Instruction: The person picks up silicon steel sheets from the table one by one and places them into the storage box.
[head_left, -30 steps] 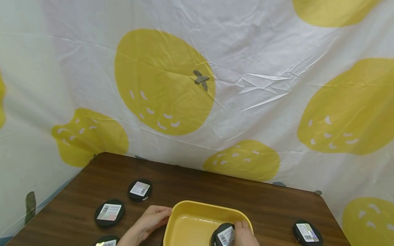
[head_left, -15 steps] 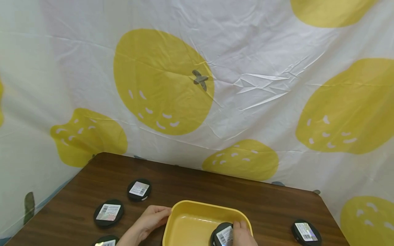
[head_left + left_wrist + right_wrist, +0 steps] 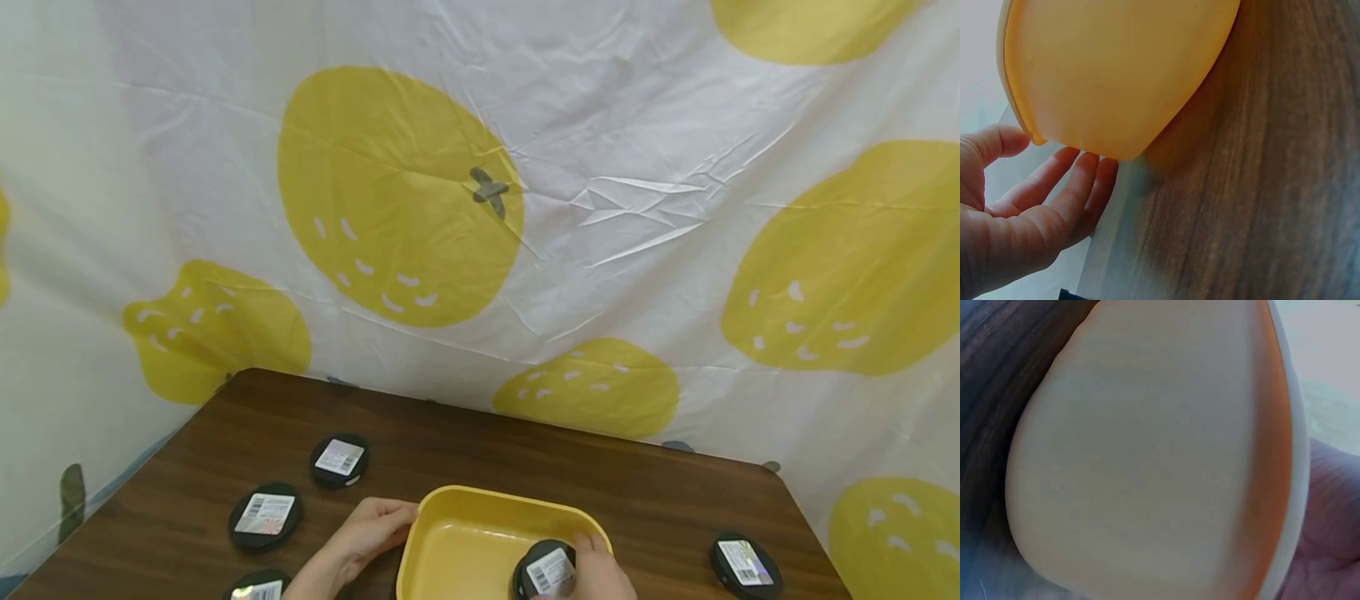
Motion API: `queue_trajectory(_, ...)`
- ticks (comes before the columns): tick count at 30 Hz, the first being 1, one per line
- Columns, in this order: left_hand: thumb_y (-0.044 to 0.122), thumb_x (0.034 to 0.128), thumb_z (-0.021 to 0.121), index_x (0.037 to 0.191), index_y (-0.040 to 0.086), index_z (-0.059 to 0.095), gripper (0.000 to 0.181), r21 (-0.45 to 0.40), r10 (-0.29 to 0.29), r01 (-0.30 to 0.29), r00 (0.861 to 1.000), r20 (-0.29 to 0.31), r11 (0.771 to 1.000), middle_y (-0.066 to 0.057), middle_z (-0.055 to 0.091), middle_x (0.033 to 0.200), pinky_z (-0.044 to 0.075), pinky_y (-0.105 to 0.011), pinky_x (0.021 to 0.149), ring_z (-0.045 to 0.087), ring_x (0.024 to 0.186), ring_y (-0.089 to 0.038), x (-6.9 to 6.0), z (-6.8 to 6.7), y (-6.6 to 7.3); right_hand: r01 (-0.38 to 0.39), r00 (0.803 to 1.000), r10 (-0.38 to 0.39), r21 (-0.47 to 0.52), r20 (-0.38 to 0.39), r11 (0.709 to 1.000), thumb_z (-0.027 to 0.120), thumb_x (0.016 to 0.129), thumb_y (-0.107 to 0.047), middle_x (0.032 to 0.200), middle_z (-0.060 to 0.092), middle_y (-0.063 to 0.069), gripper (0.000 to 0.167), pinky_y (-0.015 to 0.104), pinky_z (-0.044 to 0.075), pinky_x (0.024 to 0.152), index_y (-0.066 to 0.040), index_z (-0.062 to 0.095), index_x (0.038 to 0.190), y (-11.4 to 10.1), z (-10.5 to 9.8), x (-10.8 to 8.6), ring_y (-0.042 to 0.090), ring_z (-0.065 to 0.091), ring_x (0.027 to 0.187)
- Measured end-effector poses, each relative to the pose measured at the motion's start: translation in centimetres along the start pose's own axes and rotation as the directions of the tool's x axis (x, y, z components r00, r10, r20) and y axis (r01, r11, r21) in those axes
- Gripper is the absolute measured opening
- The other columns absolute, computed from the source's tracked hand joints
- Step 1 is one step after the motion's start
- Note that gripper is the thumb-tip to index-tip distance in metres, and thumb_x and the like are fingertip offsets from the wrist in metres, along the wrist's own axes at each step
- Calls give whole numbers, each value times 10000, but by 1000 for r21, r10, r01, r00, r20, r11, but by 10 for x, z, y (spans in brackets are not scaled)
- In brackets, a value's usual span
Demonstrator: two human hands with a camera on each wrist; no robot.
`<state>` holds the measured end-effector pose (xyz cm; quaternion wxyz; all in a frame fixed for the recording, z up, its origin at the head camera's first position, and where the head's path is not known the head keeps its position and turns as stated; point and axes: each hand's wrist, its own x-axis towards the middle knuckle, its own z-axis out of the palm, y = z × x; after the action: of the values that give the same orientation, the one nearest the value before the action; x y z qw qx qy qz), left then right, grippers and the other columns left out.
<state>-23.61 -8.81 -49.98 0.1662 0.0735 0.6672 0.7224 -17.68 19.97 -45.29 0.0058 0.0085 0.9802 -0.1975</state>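
Note:
A yellow rectangular tub (image 3: 461,558) stands on the table at the lower middle of the head view, its near part cut off. My left hand (image 3: 367,537) holds its left rim; in the left wrist view the thumb is at the rim and the fingertips touch the outer wall. Inside the tub, on the right, a flat round black case (image 3: 550,571) with a white label leans over what looks like another dark edge. My right hand (image 3: 600,575) reaches over the right rim and grips this case. The tub's wall (image 3: 1141,450) hides those fingers in the right wrist view.
Left of the tub lie similar black cases: a far one (image 3: 340,460), a middle one (image 3: 266,517) and a near one (image 3: 258,587), partly cut off. Another case (image 3: 746,567) lies at the right. A lemon-print curtain (image 3: 600,250) hangs behind the brown table (image 3: 450,442).
My right hand has turned and shifted slightly on the round case, and a fingertip now shows at its lower edge. My left hand and the tub stay nearly still.

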Motion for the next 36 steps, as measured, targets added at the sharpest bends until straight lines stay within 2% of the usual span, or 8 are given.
queue_trajectory(3, 58, 920, 518, 1088, -219, 564, 327, -4, 4, -4, 1000, -7, 1000, -210, 642, 1078, 513, -326, 844, 608, 938, -142, 0, 0, 0, 37, 999, -36, 42, -32, 998, 873, 588, -363, 1084, 561, 245, 760, 493, 514, 672, 75, 575, 1134, 0, -6, -1, 377, 608, 845)
queue_trajectory(9, 55, 908, 525, 1081, -218, 568, 327, -10, -2, 2, 1000, -19, 1000, -200, 648, 1065, 516, -312, 834, 607, 921, -130, -1, 1, -1, 105, 990, -102, 34, -98, 994, 870, 603, -315, 959, 587, 184, 679, 471, 520, 650, 83, 603, 1083, 4, -13, -2, 352, 608, 824)
queue_trajectory(17, 55, 912, 518, 1087, -220, 562, 329, -10, 14, -14, 1000, -3, 1000, -208, 640, 1084, 513, -315, 841, 605, 937, -134, -1, 1, -1, 135, 981, -128, 40, -147, 990, 874, 601, -290, 999, 597, 178, 683, 471, 514, 722, 90, 595, 1097, 8, -26, -2, 335, 598, 882)
queue_trajectory(23, 59, 921, 519, 1089, -219, 561, 328, -8, 15, -15, 1000, 3, 1000, -209, 639, 1085, 513, -320, 844, 606, 944, -141, 0, 0, -1, 131, 973, -118, 53, -196, 990, 877, 594, -298, 1024, 600, 170, 707, 471, 513, 728, 62, 583, 1126, 13, -32, -2, 323, 595, 894)
queue_trajectory(29, 60, 927, 518, 1094, -213, 564, 324, -7, -1, 1, 1000, 3, 1000, -203, 640, 1088, 513, -320, 843, 604, 943, -137, 1, -1, -2, 98, 975, -88, 38, -202, 994, 871, 599, -333, 1073, 596, 195, 737, 498, 501, 777, 60, 576, 1148, 19, -36, -2, 369, 582, 964)
queue_trajectory(36, 71, 925, 525, 1094, -207, 570, 329, -5, -5, 5, 1000, 3, 1000, -209, 640, 1090, 515, -318, 838, 606, 946, -141, 1, -1, -1, 64, 973, -53, 43, -225, 997, 875, 587, -336, 1065, 588, 207, 762, 484, 510, 747, 75, 568, 1149, 28, -40, -2, 359, 589, 926)
